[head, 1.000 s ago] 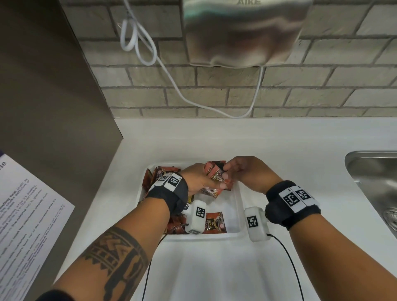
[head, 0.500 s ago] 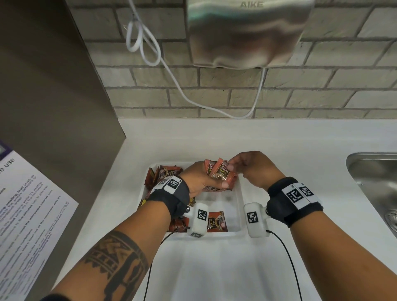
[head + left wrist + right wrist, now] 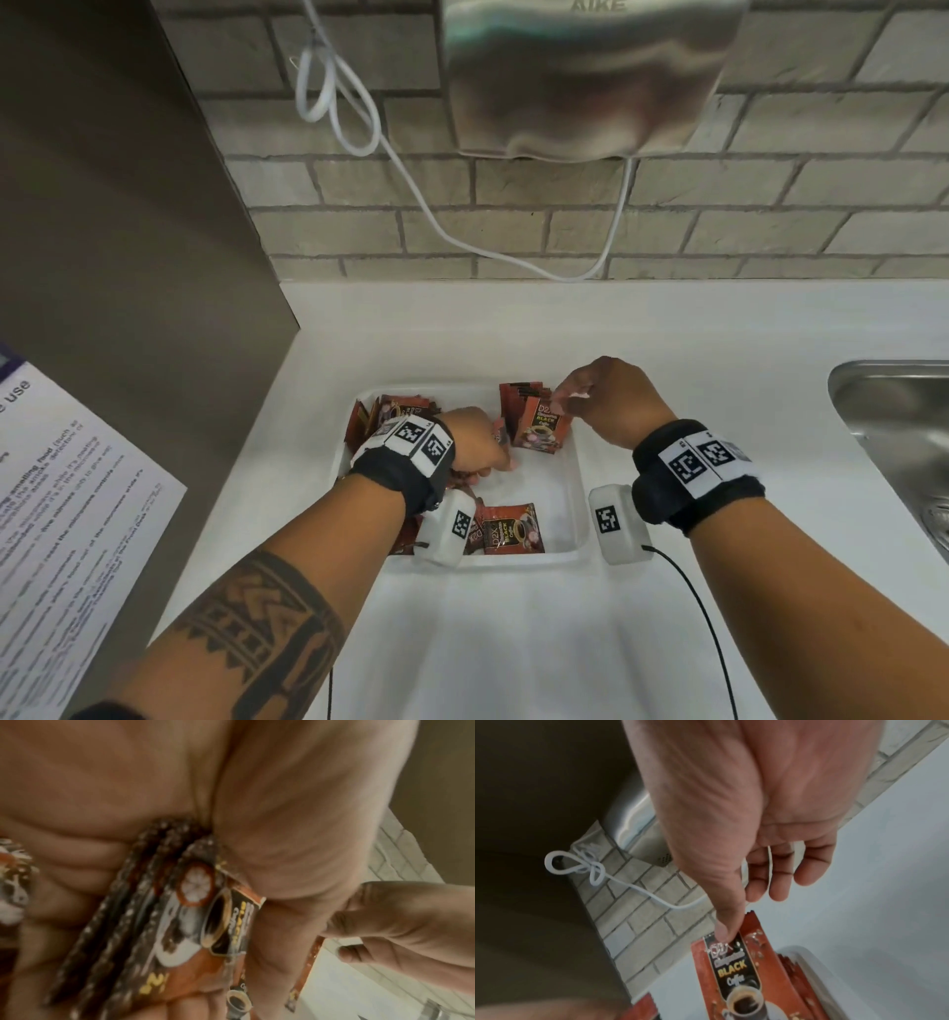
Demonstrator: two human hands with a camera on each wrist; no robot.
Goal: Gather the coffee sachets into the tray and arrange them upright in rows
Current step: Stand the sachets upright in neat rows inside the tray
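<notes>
A white tray (image 3: 581,493) sits on the counter. Orange-and-black coffee sachets (image 3: 524,406) stand upright in its back right corner. My right hand (image 3: 562,403) pinches the top of the front sachet (image 3: 734,969) there, thumb on its face. My left hand (image 3: 493,457) is low over the tray's middle and grips a bundle of several sachets (image 3: 180,923) edge-on in the palm. More sachets (image 3: 395,411) lean at the back left, partly hidden by my left wrist. One sachet (image 3: 508,529) lies flat at the front.
A steel hand dryer (image 3: 590,77) hangs on the brick wall above, with a white cable (image 3: 359,128) looping down. A steel sink (image 3: 893,411) lies at the right. A brown panel with a paper notice (image 3: 61,503) stands at the left.
Both hands held one bundle together above the tray. Now they are apart: the right hand has gone to the back right corner with sachets, the left has dropped lower with the rest.
</notes>
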